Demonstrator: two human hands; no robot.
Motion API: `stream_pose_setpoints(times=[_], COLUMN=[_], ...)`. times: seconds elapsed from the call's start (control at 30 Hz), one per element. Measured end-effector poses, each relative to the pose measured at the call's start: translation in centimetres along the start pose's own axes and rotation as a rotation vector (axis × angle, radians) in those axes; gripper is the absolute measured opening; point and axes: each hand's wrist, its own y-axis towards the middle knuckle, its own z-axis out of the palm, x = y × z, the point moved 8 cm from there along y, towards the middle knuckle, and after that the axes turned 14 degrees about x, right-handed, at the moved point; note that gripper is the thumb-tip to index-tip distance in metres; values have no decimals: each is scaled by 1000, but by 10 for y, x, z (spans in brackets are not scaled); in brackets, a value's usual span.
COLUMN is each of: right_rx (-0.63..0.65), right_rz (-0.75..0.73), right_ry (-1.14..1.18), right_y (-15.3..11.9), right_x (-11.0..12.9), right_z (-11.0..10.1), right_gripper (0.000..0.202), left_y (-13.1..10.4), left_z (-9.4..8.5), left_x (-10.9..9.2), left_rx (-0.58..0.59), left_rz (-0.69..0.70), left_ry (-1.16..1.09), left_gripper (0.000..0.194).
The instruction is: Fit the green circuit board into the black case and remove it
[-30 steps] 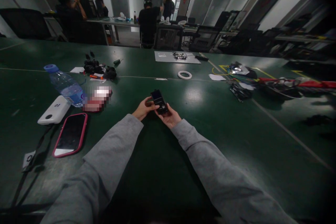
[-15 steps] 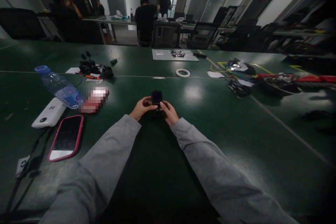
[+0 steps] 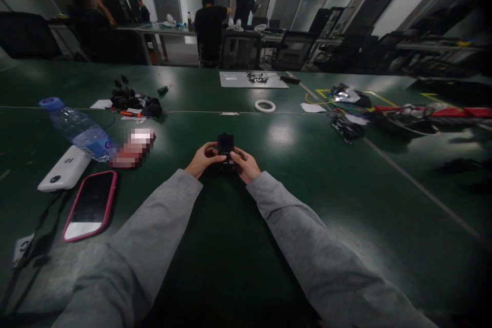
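A small black device (image 3: pixel 226 142) with a dark, screen-like upper part is held between my two hands over the green table (image 3: pixel 292 205). My left hand (image 3: pixel 204 159) grips its left side, thumb across the front. From the right, my right hand (image 3: pixel 245 164) closes on the same device, its thumb on the front near the other thumb. Small light marks show on the lower part of the device. My fingers hide its sides, and its back is out of sight.
At left lie a tilted plastic bottle (image 3: pixel 79 130), a white power bank (image 3: pixel 65 168), a pink-edged phone (image 3: pixel 91 205) and a red item (image 3: pixel 132 148). Beyond are black parts (image 3: pixel 134 102), a white ring (image 3: pixel 265 106), a grey board (image 3: pixel 230 80) and wires (image 3: pixel 346 95). People are in the background.
The view has shifted slightly, so the table items sit a little further left. The device's lower front shows more between my thumbs; both hands still hold it.
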Motion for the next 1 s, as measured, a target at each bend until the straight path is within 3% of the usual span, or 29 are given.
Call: stream_pose_setpoints(times=[0.5,1.0], right_rx=[23,2], right_rz=[6,18], right_ry=[59,71], right_y=[-4,0], right_x=[7,0], right_z=[11,0], right_gripper=[63,56], left_y=[1,2], left_z=[3,6], left_x=[0,0], left_rx=[55,50], left_rz=[33,-48], left_ry=[-39,-107], left_gripper=[62,66])
